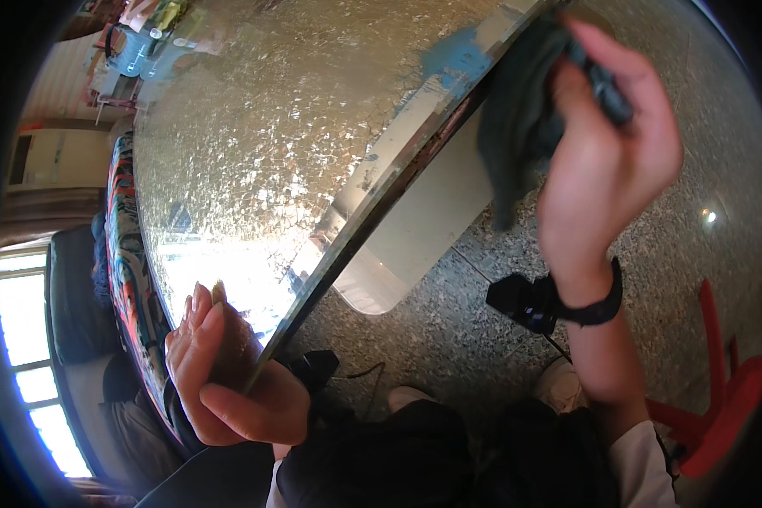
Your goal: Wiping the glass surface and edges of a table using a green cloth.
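Observation:
A glass tabletop (247, 159) with a crackled, shiny surface stretches across the left and upper middle, its straight edge running diagonally. At its near corner, my left hand (235, 374) is wrapped around the glass, thumb on the near side and fingers beyond. My right hand (609, 133) grips a dark grey-green cloth (524, 120) bunched in the fingers. The cloth hangs beside the tabletop's edge, near its upper end; whether it touches the edge is hard to tell. A blue patch (457, 60) shows along the glass border. The right hand is slightly blurred.
Beneath the tabletop is a pale rounded panel (413, 241) above the speckled stone floor (470, 343). A red plastic piece of furniture (730, 406) stands at lower right. Patterned fabric (133, 279) runs along the table's left side. A blue container (133, 54) is at upper left.

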A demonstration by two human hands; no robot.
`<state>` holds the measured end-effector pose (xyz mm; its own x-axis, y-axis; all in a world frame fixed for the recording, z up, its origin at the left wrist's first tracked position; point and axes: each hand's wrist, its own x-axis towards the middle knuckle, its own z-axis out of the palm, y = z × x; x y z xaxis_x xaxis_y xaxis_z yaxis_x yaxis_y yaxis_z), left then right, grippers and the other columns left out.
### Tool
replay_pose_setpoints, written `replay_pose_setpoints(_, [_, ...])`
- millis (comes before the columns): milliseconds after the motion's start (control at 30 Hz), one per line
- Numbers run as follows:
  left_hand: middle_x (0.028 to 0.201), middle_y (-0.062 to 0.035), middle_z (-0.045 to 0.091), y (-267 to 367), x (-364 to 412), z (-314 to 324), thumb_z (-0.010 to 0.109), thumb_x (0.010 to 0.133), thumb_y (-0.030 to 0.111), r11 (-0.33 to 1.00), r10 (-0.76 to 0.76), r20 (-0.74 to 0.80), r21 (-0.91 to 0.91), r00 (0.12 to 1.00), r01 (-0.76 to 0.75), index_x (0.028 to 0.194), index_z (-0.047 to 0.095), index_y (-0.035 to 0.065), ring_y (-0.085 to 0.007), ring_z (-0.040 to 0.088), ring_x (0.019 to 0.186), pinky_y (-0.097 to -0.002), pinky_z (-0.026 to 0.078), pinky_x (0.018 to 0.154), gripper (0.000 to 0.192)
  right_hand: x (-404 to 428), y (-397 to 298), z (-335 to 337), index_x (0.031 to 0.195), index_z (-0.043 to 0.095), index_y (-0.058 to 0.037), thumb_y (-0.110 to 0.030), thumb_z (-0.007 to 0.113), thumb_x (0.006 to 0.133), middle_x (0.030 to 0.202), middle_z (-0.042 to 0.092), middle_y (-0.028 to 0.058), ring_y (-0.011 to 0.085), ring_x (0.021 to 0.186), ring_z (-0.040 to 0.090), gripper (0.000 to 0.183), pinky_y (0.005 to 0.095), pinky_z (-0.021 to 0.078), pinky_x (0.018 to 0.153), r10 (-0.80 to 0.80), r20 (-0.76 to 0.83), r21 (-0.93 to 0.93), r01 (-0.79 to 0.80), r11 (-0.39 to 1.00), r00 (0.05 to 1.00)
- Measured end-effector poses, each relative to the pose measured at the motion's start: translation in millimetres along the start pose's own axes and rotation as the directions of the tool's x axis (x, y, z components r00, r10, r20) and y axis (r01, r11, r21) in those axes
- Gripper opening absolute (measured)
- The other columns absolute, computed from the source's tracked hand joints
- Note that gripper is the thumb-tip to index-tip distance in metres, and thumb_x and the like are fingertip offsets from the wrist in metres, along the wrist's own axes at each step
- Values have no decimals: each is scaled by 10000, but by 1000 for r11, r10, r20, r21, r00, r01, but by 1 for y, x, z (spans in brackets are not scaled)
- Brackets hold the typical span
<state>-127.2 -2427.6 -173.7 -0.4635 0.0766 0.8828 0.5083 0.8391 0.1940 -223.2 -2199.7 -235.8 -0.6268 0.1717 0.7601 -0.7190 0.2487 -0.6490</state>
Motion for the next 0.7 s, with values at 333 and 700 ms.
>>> replay_pose_setpoints(333, [944, -289, 673, 0, 1, -2, 329, 905, 247, 999, -5, -28, 32, 1000, 6, 935, 625, -120, -366, 664, 896, -448, 506, 887, 473, 1, 2, -5, 1024, 542, 42, 36, 574, 847, 930, 656, 132, 179, 846, 658, 180, 271, 509, 760, 8, -14, 10, -8, 1000, 1000])
replay_pose_setpoints(700, [923, -278, 677, 1, 1, 2, 325, 907, 255, 1000, -14, -39, 21, 999, 15, 927, 630, -115, -360, 662, 889, -443, 507, 882, 480, 3, -6, 1, 1033, 539, 44, 38, 572, 854, 931, 655, 131, 176, 850, 658, 181, 266, 509, 762, 20, -49, 50, -18, 999, 999])
